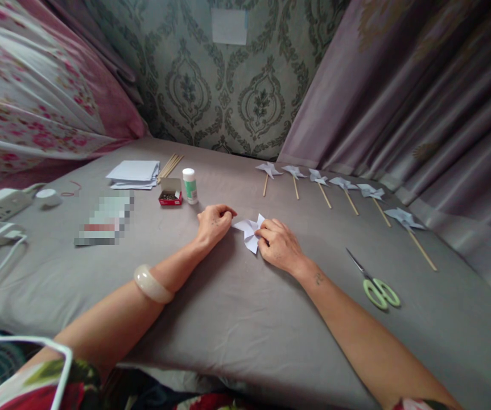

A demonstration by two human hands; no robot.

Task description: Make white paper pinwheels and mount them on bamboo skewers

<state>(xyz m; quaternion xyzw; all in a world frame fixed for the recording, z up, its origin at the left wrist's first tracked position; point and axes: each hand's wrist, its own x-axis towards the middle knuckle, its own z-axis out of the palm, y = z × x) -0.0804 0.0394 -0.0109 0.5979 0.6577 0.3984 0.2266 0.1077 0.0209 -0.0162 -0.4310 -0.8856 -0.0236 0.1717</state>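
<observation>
A white folded-paper pinwheel (250, 233) lies between my hands on the grey cloth. My right hand (278, 244) has its fingers bent over the right side of the pinwheel, gripping it. Just left of the paper, my left hand (216, 223) is closed with thumb and fingertips together; whatever it may hold is too small or hidden to make out. No stick shows under this pinwheel. Beyond the left hand stand a glue stick (190, 187) with a white cap and an open red box (170, 197) of small dark metal pieces.
Several finished pinwheels (343, 183) on sticks lie in a row at the right. Scissors (375, 287) with green handles rest nearer. White paper sheets (133, 172), wooden sticks (170, 166), a blurred flat object (107, 216) and a power strip (1, 204) lie left.
</observation>
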